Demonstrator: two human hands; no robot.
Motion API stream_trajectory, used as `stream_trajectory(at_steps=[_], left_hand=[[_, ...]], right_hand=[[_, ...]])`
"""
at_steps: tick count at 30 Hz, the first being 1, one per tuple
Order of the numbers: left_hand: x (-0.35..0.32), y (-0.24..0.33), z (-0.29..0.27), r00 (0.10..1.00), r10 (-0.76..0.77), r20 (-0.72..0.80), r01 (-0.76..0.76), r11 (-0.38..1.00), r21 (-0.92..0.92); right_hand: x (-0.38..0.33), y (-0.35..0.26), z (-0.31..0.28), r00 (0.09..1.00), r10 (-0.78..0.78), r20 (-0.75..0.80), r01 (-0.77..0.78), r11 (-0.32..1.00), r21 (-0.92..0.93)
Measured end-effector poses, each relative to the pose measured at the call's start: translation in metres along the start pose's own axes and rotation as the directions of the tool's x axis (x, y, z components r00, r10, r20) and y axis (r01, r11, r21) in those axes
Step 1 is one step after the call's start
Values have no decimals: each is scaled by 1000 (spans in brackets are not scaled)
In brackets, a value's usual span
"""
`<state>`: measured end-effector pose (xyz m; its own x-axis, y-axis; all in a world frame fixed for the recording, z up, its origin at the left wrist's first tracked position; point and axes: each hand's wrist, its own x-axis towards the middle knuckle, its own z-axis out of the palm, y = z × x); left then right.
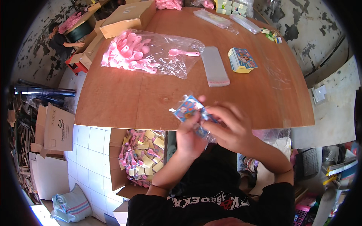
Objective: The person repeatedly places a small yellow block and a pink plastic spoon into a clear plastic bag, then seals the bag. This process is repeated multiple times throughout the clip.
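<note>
Just above the table's near edge, a blue printed card in a clear plastic packet (187, 108) is between my two hands. My left hand (189, 138) pinches it from below, thumb across its face. My right hand (233, 127) is closed at the packet's right side, fingertips on the plastic; what lies under these fingers is hidden. Beyond them is a pile of pink spoons (126, 52) on a clear plastic bag (169, 66), with a single pink spoon (183, 52) apart from the pile. To the right lie a stack of clear sleeves (215, 66) and a stack of printed cards (242, 60).
A cardboard box (116, 158) of packed pink spoons and cards stands below the table (124, 109). Another carton (128, 19) sits at the far left edge. Plastic-wrapped packs (213, 18) and small green-white boxes (271, 35) lie far right. A person (62, 43) is at the back left.
</note>
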<state>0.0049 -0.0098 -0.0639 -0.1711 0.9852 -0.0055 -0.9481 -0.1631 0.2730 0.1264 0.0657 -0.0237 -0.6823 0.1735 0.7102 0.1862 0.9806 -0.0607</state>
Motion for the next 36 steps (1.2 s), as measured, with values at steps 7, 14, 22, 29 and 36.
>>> stream_trajectory(at_steps=[7,14,22,29,36], left_hand=[[-5,52,-31,812,554,-184,-553,831,60],[-5,55,-24,834,541,-106,-540,841,39],[-13,81,-24,759,621,-195,-624,780,55],[7,77,-29,757,631,-173,-650,753,-99],[34,49,-20,773,579,-257,-606,795,-33]], right_hand=[[33,41,31,937,-288,196,284,957,49],[99,165,140,978,122,170,-113,992,-62],[114,129,124,883,277,380,-197,952,-235],[40,98,38,764,353,540,-558,781,280],[2,51,-22,774,233,589,-419,886,200]])
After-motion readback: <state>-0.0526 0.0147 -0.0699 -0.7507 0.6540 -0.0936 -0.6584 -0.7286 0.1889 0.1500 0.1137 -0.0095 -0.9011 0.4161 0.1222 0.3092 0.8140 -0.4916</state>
